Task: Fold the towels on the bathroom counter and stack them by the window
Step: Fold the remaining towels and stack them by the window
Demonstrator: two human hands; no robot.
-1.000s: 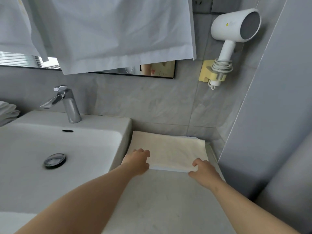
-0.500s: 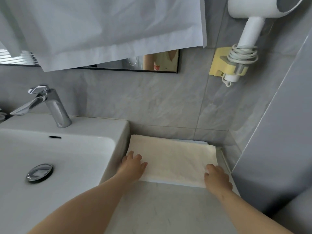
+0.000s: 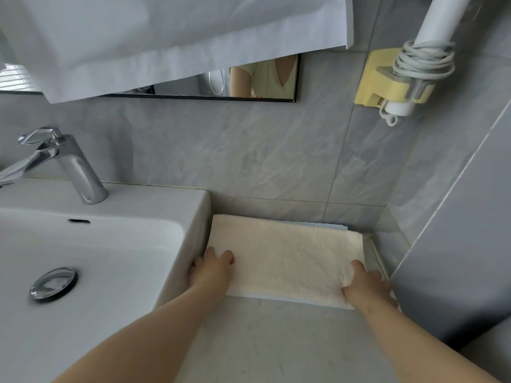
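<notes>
My 2 forearms are reaching over the grey counter [image 3: 276, 344]. My left hand [image 3: 211, 272] is resting on the near-left corner of the cream towel [image 3: 284, 255], fingers laid out flat, right beside the sink [image 3: 166, 200] wall. My right hand [image 3: 365, 286] is pinching the near-right corner w/ curled fingers, cloth puckering there. The towel is lying folded in the counter's far-right corner, against the tiled wall, w/ a pale blue layer [image 3: 326, 225] peeking from under it. Farther left, the faucet [image 3: 69, 164] is standing on the sink rim. A hair dryer [image 3: 437, 20] is hanging up right.

No legible txt, labels, nos. or signs anywhere in view.
</notes>
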